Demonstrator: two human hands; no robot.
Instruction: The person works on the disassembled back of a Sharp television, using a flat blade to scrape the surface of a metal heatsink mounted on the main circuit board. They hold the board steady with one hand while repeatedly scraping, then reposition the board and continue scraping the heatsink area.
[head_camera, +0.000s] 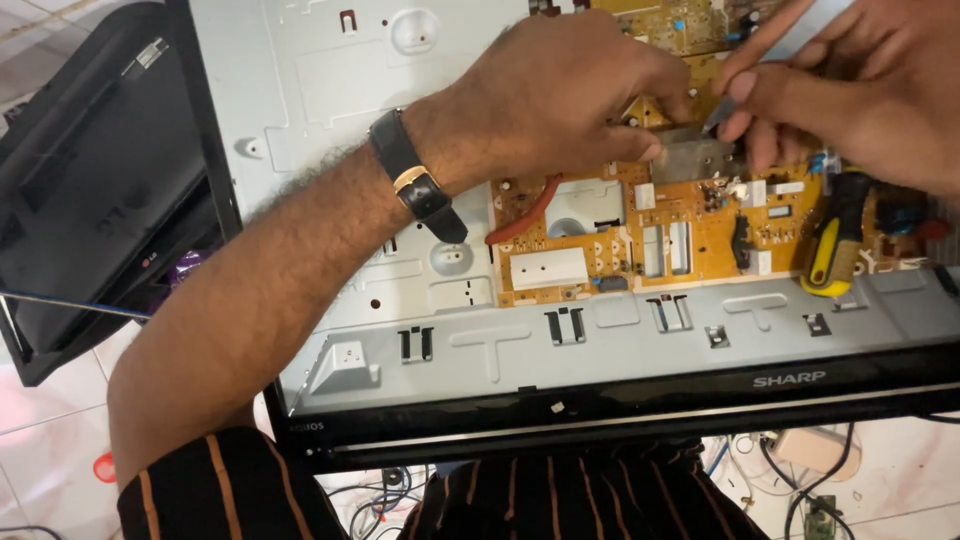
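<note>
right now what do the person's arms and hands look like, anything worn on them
Both hands are bare, no gloves. The left hand has a black strap wristwatch with a gold-coloured buckle on its wrist. A dark sleeve with thin orange stripes covers the upper left arm. The right hand shows nothing worn; its wrist is out of view.

Pale tiled floor (40, 420), tangled cables (800, 470)

A person's bare left forearm (270, 290) is hairy and carries a black wristwatch strap (415, 180) with a gold-toned buckle; the left hand (560, 95) and right hand (860, 85) wear no gloves or rings that show. A dark short sleeve (220, 485) with thin orange stripes covers the upper arm, and the same striped cloth (590, 495) runs across the body below
</note>
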